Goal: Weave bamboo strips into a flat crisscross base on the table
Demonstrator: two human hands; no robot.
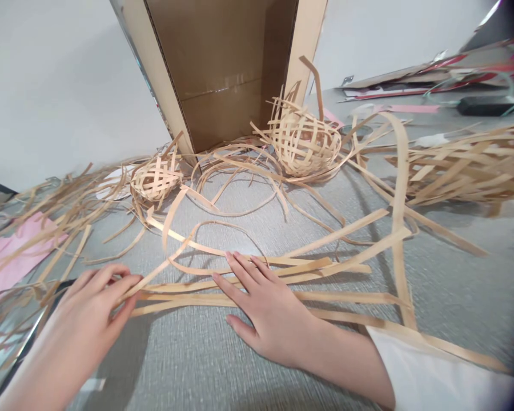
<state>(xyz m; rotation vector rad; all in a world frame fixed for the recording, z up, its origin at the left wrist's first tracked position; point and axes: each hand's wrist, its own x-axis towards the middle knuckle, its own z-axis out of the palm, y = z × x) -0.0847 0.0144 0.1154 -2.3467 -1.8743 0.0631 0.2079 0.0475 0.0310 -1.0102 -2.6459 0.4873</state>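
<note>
Several long tan flat strips (346, 297) lie roughly side by side across the grey textured surface in front of me. My left hand (98, 299) is closed, thumb and fingers pinching one strip (163, 265) that slants up to the right; the left ends of other strips run beneath or beside these fingers. My right hand (261, 302) lies flat with fingers spread, pressing over the middle of the strips. Just beyond my fingertips, a thin strip (229, 222) curves in a loop. A wider strip (399, 200) arches upright at the right.
Behind stand a small woven piece (157, 178) and a larger round woven basket (304, 142), with loose curled strips around them. An open cardboard box (223, 74) rises at the back. A long woven bundle (475, 165) lies at right, pink paper (23, 245) at left.
</note>
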